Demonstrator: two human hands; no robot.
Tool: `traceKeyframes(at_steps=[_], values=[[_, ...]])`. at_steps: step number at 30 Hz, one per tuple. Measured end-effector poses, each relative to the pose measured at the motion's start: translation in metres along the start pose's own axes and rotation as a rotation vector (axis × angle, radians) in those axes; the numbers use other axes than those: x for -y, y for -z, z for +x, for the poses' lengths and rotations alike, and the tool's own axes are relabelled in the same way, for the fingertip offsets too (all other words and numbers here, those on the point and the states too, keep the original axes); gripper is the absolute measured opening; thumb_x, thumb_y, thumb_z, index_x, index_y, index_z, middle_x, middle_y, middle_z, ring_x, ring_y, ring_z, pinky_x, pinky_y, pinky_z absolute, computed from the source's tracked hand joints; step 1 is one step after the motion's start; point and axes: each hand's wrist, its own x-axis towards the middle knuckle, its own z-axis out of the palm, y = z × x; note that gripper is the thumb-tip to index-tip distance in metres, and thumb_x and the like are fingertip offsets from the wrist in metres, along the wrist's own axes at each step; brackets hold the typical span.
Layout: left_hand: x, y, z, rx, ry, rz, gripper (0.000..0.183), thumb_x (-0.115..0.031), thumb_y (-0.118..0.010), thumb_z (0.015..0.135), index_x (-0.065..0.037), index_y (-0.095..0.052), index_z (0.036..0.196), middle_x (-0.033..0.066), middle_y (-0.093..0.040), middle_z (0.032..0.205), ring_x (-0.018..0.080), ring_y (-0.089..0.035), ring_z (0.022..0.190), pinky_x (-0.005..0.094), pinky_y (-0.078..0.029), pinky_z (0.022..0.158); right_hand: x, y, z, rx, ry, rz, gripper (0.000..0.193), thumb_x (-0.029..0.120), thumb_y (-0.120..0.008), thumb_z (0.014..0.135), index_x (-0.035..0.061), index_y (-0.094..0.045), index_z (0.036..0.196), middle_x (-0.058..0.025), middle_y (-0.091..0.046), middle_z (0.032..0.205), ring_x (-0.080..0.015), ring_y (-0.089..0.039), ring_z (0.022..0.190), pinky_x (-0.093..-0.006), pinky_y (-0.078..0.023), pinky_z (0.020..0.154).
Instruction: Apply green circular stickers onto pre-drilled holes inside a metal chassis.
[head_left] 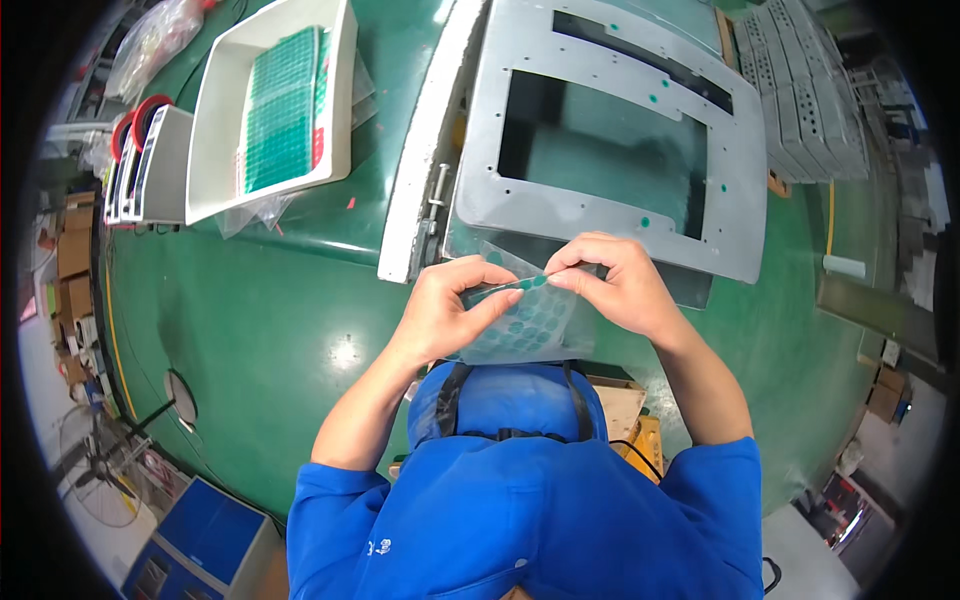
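Note:
A clear sheet of green round stickers [530, 325] hangs in front of my body, its upper edge bent over. My left hand [452, 305] grips the sheet's left side between thumb and fingers. At the top edge, my right hand [618, 282] pinches with thumb and index finger beside a green dot; whether it has a single dot or the sheet's edge is too small to tell. Just beyond both hands lies a grey metal panel [475, 190] with a large rectangular opening and a long narrow slot. Several green dots cover spots on its face.
A white bin [345, 110] holding green sticker sheets [285, 110] stands at the far left, next to red tape rolls [150, 120]. Left of the panel runs a white-edged metal bar [420, 160] with a bolt. Stacked grey perforated metal parts [800, 95] stand at the far right.

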Motion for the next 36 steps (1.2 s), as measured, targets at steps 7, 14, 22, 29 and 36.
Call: traceKeyframes(at_steps=[7,14,22,29,36], values=[[0.010,0.013,-0.003,-0.068,0.151,-0.046,0.011,-0.008,-0.066,0.076,0.002,-0.064,0.081,0.0055,-0.062,0.076,0.0092,-0.056,0.071,0.0228,-0.045,0.066,0.006,-0.024,0.023,-0.092,0.233,-0.213,0.005,0.008,-0.064,0.071,0.0072,-0.062,0.075,-0.0035,-0.063,0.075,-0.0211,-0.055,0.074,-0.0322,-0.040,0.070],[0.018,0.024,0.009,-0.208,0.278,-0.167,0.014,-0.011,-0.067,0.074,0.002,-0.065,0.080,0.0062,-0.065,0.076,0.0095,-0.058,0.072,0.0240,-0.046,0.066,0.008,-0.033,0.053,-0.232,0.617,-0.510,0.006,0.006,-0.061,0.072,0.0076,-0.056,0.074,-0.0058,-0.058,0.074,-0.0236,-0.055,0.074,-0.0336,-0.039,0.070],[0.029,0.030,0.009,-0.264,0.401,-0.210,0.018,-0.014,-0.067,0.075,0.002,-0.065,0.082,0.0060,-0.065,0.076,0.0089,-0.058,0.073,0.0232,-0.045,0.068,-0.026,-0.002,0.145,-0.325,0.012,-0.088,0.007,0.007,-0.055,0.080,0.0002,-0.057,0.083,-0.0057,-0.059,0.071,-0.0135,-0.055,0.066,-0.0269,-0.044,0.063],[0.037,0.030,0.008,-0.251,0.390,-0.223,0.018,-0.014,-0.067,0.074,0.002,-0.065,0.082,0.0062,-0.065,0.076,0.0099,-0.059,0.073,0.0233,-0.045,0.070,-0.037,-0.004,0.156,-0.307,-0.037,-0.103,0.010,0.009,-0.056,0.080,0.0001,-0.057,0.085,-0.0069,-0.060,0.071,-0.0138,-0.057,0.066,-0.0269,-0.045,0.063],[0.038,0.033,0.013,-0.247,0.378,-0.233,0.017,-0.014,-0.067,0.075,0.001,-0.065,0.083,0.0061,-0.065,0.077,0.0096,-0.059,0.074,0.0234,-0.045,0.069,-0.035,-0.005,0.157,-0.312,-0.041,-0.138,0.010,0.009,-0.056,0.080,0.0001,-0.057,0.085,-0.0078,-0.061,0.072,-0.0148,-0.058,0.067,-0.0272,-0.046,0.063]])
